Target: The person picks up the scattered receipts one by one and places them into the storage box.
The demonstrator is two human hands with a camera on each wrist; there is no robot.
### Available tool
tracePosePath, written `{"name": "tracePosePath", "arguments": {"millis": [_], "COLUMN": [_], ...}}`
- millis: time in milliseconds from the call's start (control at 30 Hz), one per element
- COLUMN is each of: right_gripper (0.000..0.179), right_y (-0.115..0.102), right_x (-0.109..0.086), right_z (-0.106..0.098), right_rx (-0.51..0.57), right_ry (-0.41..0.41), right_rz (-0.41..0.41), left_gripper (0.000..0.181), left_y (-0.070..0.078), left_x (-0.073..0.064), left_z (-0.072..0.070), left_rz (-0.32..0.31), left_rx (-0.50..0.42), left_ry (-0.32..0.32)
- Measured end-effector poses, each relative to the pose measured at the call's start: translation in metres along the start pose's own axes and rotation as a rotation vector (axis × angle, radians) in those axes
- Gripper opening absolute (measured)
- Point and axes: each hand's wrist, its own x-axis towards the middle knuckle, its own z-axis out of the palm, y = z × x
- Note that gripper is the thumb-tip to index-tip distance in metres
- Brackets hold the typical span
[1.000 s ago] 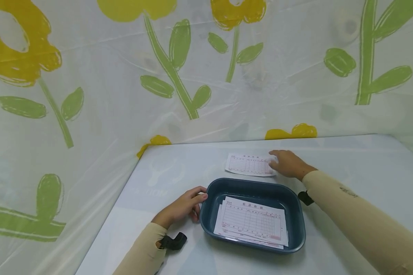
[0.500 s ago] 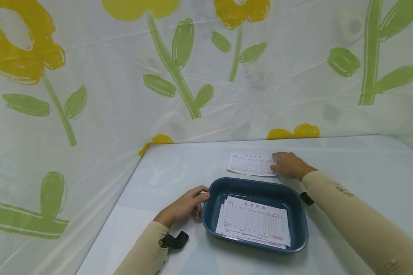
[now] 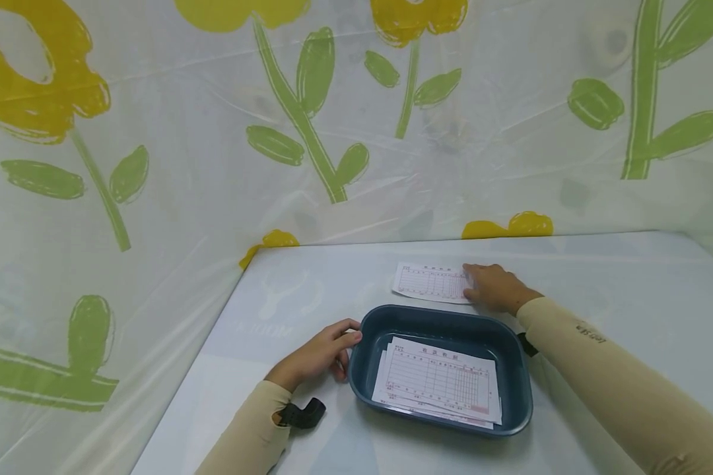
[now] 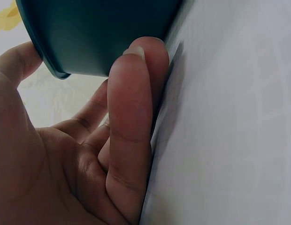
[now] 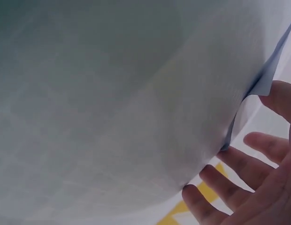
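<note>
A dark blue-green plastic tub (image 3: 386, 425) stands on the table. Several printed form slips (image 3: 434, 379) lie overlapping in it. Beyond the tub, a further white form slip (image 3: 430, 282) with a red grid lies on the tabletop. My left hand (image 3: 317, 356) rests beside the tub's left end, a finger (image 4: 30, 58) touching its rim and other fingers low against the table. My right hand (image 3: 496, 287) is at the right edge of the far slip, thumb and fingers (image 5: 239, 164) spread along it. In the right wrist view, a bluish paper edge (image 5: 265, 84) bends up at a fingertip.
The pale table (image 3: 618, 297) carries all of this. Behind and to the left hangs a white sheet (image 3: 499, 165) printed with yellow flowers and green leaves. Black wrist cameras (image 3: 303, 414) sit on both wrists over beige sleeves.
The right hand has shifted slightly left and over the far slip's right end since half a second ago. The left hand, the tub and its slips stay in place.
</note>
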Motion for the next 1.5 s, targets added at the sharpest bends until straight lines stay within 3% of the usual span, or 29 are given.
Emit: {"name": "tracePosePath", "arguments": {"millis": [267,433,567,733,1000,1167,1500], "right_gripper": [0.067,0.065,0.068,0.067,0.031,0.019,0.024], "right_y": [-0.01,-0.013,-0.011,-0.006,-0.002,0.005,0.007], "right_x": [-0.004,-0.005,-0.005,-0.003,-0.009,-0.017,-0.035], "right_z": [0.001,0.0,-0.002,-0.005,-0.015,-0.02,-0.023], "right_rx": [-0.065,-0.051,0.002,0.145,0.317,0.358,0.401], "right_ry": [0.067,0.111,0.086,0.041,-0.025,0.001,0.014], "right_rz": [-0.018,-0.04,-0.03,-0.019,0.027,-0.005,-0.003], "left_gripper": [0.045,0.046,0.046,0.044,0.045,0.045,0.044], "left_y": [-0.001,-0.001,0.0,0.001,0.002,0.003,0.001], "left_x": [0.0,0.001,0.001,0.0,-0.001,0.0,-0.001], "left_z": [0.0,0.0,0.001,0.002,0.0,0.0,0.001], "left_rz": [0.001,0.002,-0.006,0.004,-0.007,-0.005,0.013], "left_rx": [-0.009,-0.005,-0.011,-0.013,0.007,0.01,-0.017], "left_ry": [-0.002,0.0,-0.004,-0.002,0.005,0.009,0.003]}}
